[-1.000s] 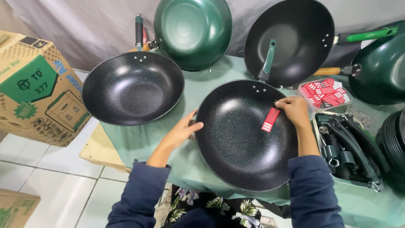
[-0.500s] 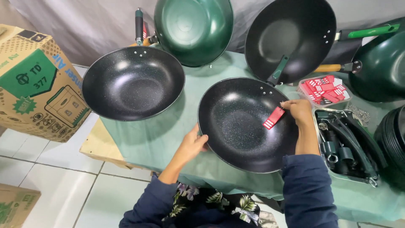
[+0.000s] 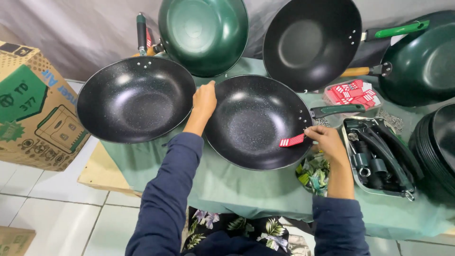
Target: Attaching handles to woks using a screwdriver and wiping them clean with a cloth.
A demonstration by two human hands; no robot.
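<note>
- Right hand [image 3: 327,141]: its fingers are pinching a red tag [image 3: 292,140] at the right rim of the middle wok; the dark blue sleeve is reaching up from the bottom edge.
- Left hand [image 3: 204,100]: its fingers are curling narrowly over the left rim of the same wok, holding it.
- Middle wok [image 3: 253,121]: a speckled black pan that is sitting on the green-covered tabletop [image 3: 237,187], between the two hands, its dark green handle pointing right.
- Steel tray [image 3: 377,159]: it is lying just to the right of the right hand and is carrying loose black handles and fittings.
- Small bowl [image 3: 313,173]: it is sitting below the right wrist, holding green-wrapped pieces.
- Left wok [image 3: 135,99]: a second speckled black pan that is lying just beside the left hand, its handle pointing away.
- Cardboard box [image 3: 33,106]: it is standing at the far left, off the tabletop.
- Pack of red tags [image 3: 353,92]: it is lying beyond the middle wok's handle.
- Green wok [image 3: 204,35] and black wok [image 3: 310,42]: both are leaning upright against the grey backdrop at the far edge.
- Dark green pan [image 3: 422,61]: it is standing at the far right.
</note>
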